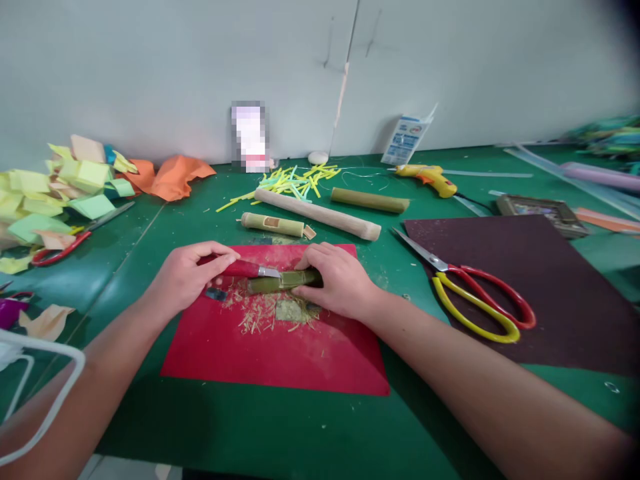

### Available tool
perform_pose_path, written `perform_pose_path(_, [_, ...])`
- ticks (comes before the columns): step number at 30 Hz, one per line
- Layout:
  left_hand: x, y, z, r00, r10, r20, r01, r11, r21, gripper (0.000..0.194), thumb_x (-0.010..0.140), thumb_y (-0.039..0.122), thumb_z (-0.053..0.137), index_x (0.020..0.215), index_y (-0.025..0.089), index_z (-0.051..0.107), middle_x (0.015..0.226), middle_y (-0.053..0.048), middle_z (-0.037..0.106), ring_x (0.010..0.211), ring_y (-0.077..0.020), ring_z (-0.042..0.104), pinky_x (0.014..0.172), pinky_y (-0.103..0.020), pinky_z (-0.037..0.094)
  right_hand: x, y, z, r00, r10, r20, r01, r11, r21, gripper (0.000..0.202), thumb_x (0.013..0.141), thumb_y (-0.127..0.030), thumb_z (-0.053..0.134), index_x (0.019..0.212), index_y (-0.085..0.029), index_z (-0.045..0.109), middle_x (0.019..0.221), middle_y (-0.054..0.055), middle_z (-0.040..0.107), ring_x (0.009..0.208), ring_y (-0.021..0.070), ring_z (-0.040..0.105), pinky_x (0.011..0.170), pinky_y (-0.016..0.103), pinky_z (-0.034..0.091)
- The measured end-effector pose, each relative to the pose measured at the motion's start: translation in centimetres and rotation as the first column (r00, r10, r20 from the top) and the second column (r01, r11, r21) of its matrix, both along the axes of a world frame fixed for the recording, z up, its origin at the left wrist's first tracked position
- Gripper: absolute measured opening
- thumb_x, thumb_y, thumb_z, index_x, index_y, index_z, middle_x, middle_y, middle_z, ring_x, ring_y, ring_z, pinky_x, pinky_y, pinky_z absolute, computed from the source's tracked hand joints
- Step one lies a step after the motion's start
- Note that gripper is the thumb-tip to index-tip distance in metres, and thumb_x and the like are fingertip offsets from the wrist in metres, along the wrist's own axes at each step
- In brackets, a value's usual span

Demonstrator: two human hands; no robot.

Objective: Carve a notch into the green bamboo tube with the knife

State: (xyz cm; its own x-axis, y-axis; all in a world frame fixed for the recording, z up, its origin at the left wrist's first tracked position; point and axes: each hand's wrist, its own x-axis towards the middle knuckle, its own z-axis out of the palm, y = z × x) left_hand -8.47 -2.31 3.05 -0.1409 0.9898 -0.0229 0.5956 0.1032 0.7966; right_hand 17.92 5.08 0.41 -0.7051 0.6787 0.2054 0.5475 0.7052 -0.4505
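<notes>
Nearest, green table (310,433) is carrying a red sheet (280,360), w/ shavings (255,319) lying scattered mid-sheet. Above these, L hand (183,277) is closing fingers round the red handle of a knife (243,269), blade pointing R toward the bamboo piece (265,286). R hand (343,280) is gripping the bamboo's R end, thumb on the near side, fingers over the far side; its L end is sticking out twd L hand, & the notched middle is showing just outside the grip. Blade tip is sitting at the notch; can't tell if it's touching. Both grips are closed, no clear gap.

To R, big scissors (437,263) are lying open, partly on a dark sheet (560,293). Beyond the red sheet, a slotted tube (291,228), then a pale stick (320,215) & green tube (369,200) are resting. Farther, thin strips (295,181) are lying piled, w/ a yellow glue gun (433,180) to R. Wall (175,67) is standing behind.
</notes>
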Motion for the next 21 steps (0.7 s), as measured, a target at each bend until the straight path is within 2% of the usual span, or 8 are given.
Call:
perform_pose_path(4, [0.0, 0.4, 0.4, 0.983, -0.105, -0.148, 0.099, 0.994, -0.045, 0.035, 0.077, 0.052, 0.069, 0.097, 0.024, 0.074, 0.095, -0.004, 0.073, 0.078, -0.0183, 0.066, 0.066, -0.025, 0.052, 0.1, 0.0, -0.1, 1.000, 0.003, -0.008, -0.003, 1.000, 0.006, 0.027, 0.073, -0.034, 0.077, 0.088, -0.018, 0.061, 0.092, 0.004, 0.066, 0.087, 0.0217, 0.056, 0.075, 0.032, 0.039])
perform_pose_path(7, [-0.1, 0.6, 0.1, 0.964, -0.141, -0.223, 0.131, 0.990, -0.059, 0.035, 0.081, 0.054, 0.064, 0.099, 0.025, 0.073, 0.092, -0.004, 0.074, 0.075, -0.0186, 0.066, 0.066, -0.027, 0.051, 0.2, 0.1, -0.3, 0.999, 0.022, -0.031, -0.022, 1.000, 0.012, 0.027, 0.073, -0.033, 0.077, 0.089, -0.019, 0.061, 0.094, 0.004, 0.066, 0.089, 0.0218, 0.056, 0.076, 0.032, 0.039])
perform_pose_path(10, [-0.3, 0.5, -0.1, 0.944, -0.159, -0.291, 0.155, 0.987, -0.037, 0.036, 0.083, 0.054, 0.062, 0.099, 0.024, 0.072, 0.092, -0.004, 0.074, 0.076, -0.0199, 0.067, 0.069, -0.029, 0.051, 0.2, 0.1, -0.4, 0.999, 0.027, -0.045, -0.026, 0.999, 0.022, 0.026, 0.073, -0.032, 0.077, 0.090, -0.019, 0.061, 0.093, 0.004, 0.066, 0.088, 0.0214, 0.056, 0.075, 0.032, 0.039])
perform_pose_path(14, [0.2, -0.7, 0.1, 0.909, -0.154, -0.387, 0.184, 0.982, 0.041, 0.036, 0.081, 0.055, 0.063, 0.098, 0.024, 0.072, 0.099, -0.006, 0.074, 0.088, -0.0240, 0.067, 0.081, -0.034, 0.050, 0.2, 0.1, -0.2, 0.999, 0.028, -0.045, -0.028, 0.999, 0.015, 0.026, 0.073, -0.033, 0.077, 0.087, -0.018, 0.061, 0.092, 0.004, 0.065, 0.085, 0.0205, 0.055, 0.074, 0.031, 0.038])
perform_pose_path(16, [0.7, -1.5, 0.5, 0.846, -0.162, -0.507, 0.249, 0.963, 0.107, 0.035, 0.081, 0.054, 0.064, 0.100, 0.026, 0.071, 0.102, -0.004, 0.073, 0.089, -0.0236, 0.067, 0.082, -0.034, 0.049, 0.2, 0.0, -0.2, 0.998, 0.034, -0.047, -0.034, 0.999, 0.013, 0.025, 0.073, -0.032, 0.077, 0.087, -0.018, 0.061, 0.092, 0.004, 0.065, 0.084, 0.0200, 0.054, 0.074, 0.031, 0.038])
perform_pose_path(18, [1.4, -2.2, 1.0, 0.740, -0.192, -0.644, 0.364, 0.920, 0.143, 0.032, 0.085, 0.050, 0.062, 0.109, 0.029, 0.068, 0.109, -0.001, 0.072, 0.091, -0.0214, 0.068, 0.080, -0.031, 0.049, 0.1, 0.0, -0.2, 0.998, 0.032, -0.046, -0.032, 0.999, 0.014, 0.025, 0.073, -0.032, 0.076, 0.087, -0.019, 0.061, 0.092, 0.003, 0.065, 0.084, 0.0197, 0.054, 0.073, 0.031, 0.037])
perform_pose_path(21, [2.6, -2.9, 2.2, 0.627, -0.189, -0.755, 0.459, 0.874, 0.162, 0.028, 0.090, 0.045, 0.056, 0.111, 0.029, 0.066, 0.109, 0.000, 0.071, 0.084, -0.0188, 0.070, 0.070, -0.029, 0.048, 0.1, -0.1, -0.3, 0.999, 0.023, -0.037, -0.022, 1.000, 0.019, 0.025, 0.073, -0.032, 0.077, 0.087, -0.018, 0.061, 0.092, 0.004, 0.065, 0.084, 0.0197, 0.053, 0.073, 0.031, 0.037])
